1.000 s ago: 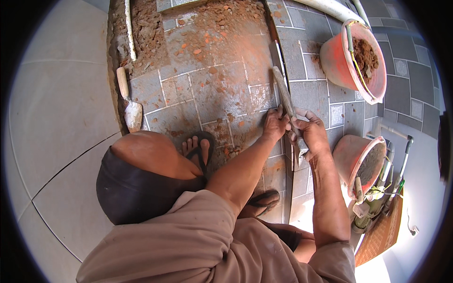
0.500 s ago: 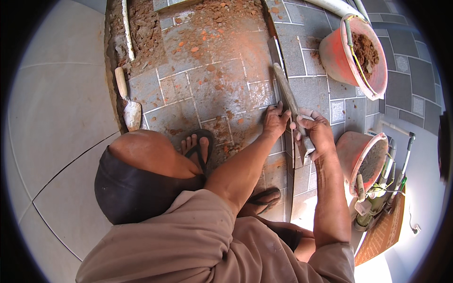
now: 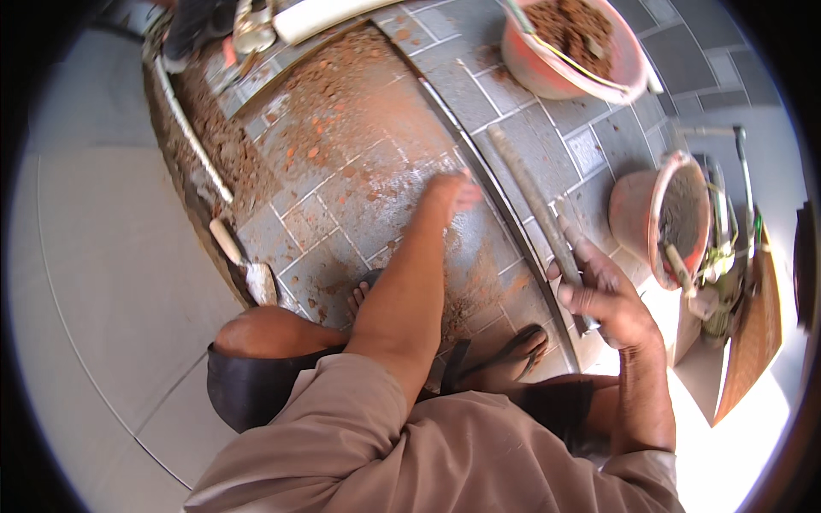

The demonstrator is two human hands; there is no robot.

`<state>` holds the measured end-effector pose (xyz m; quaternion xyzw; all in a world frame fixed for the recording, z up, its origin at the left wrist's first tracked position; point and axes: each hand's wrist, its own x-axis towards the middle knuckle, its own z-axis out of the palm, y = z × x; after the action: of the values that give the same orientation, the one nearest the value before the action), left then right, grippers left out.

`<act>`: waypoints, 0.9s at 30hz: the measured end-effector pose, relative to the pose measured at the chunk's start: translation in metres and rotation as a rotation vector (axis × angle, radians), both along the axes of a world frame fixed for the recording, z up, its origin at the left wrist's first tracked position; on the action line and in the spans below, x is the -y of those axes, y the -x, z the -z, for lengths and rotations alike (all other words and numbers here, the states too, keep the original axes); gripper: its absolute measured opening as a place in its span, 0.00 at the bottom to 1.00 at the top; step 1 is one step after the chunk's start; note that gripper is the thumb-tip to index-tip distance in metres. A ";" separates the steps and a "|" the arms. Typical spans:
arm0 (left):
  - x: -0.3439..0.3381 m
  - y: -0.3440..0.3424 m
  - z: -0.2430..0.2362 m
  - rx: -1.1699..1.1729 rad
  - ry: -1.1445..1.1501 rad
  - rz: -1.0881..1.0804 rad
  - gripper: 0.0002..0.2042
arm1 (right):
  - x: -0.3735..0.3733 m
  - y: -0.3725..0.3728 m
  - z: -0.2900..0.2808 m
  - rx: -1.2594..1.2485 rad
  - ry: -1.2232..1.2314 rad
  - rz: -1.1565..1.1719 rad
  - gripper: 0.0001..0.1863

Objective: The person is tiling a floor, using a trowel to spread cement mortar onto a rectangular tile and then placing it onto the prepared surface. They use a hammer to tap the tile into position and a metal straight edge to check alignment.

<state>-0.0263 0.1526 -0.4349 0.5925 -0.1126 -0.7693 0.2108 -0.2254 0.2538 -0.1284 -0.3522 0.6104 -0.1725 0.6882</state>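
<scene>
My right hand (image 3: 603, 299) is closed around a long, dusty grey bar (image 3: 534, 205), held upright in the picture beside a thin dark strip along the tiles (image 3: 479, 158). My left hand (image 3: 451, 192) has come away from the bar and is over the dirt-dusted grey tiles (image 3: 329, 218), left of that strip; its fingers are smeared by motion. A wooden-handled trowel (image 3: 256, 278) lies at the left edge of the tiled patch, near my left knee and foot.
A pink bucket of soil (image 3: 530, 68) is at top right, a bucket of grey material (image 3: 637, 214) at right by pipes (image 3: 740, 197) and a wooden board (image 3: 744, 350). A white pipe (image 3: 325, 17) and another person's leg (image 3: 192, 26) are at the top. Loose soil (image 3: 231, 162) borders pale tiles (image 3: 111, 282).
My left hand has let go of the bar and moved left. My right hand still grips it, lower and further right in the picture. The view has turned, bringing another person's leg into sight.
</scene>
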 end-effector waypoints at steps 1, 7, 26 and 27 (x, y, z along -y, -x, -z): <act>0.014 -0.009 -0.003 0.032 -0.028 -0.053 0.23 | -0.006 0.007 -0.011 0.058 -0.047 -0.117 0.56; 0.073 -0.019 -0.048 0.124 0.114 -0.077 0.24 | -0.058 0.035 0.002 0.269 -0.129 -0.361 0.58; 0.109 -0.003 -0.064 0.361 0.092 0.181 0.27 | -0.075 0.002 0.057 -0.216 0.376 -0.292 0.39; 0.112 -0.006 -0.071 0.407 0.085 0.216 0.27 | -0.073 0.003 0.057 -0.218 0.383 -0.285 0.40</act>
<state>-0.0204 0.0406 -0.3638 0.7104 -0.2478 -0.6468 0.1250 -0.2285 0.3269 -0.1851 -0.5750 0.5814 -0.1470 0.5566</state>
